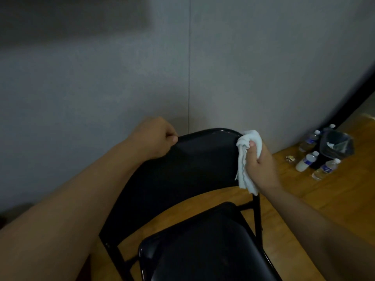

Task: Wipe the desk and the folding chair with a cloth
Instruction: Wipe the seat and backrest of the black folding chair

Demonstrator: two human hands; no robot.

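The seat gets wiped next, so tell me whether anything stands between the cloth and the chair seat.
Nothing visible does. The right hand grips the cloth against the upper right corner of the backrest; the seat below is bare, with only open air between. The left hand holds the backrest's top left edge, off that path.

Black chair (194, 165); white cloth (246, 159); grey wall (101, 78).
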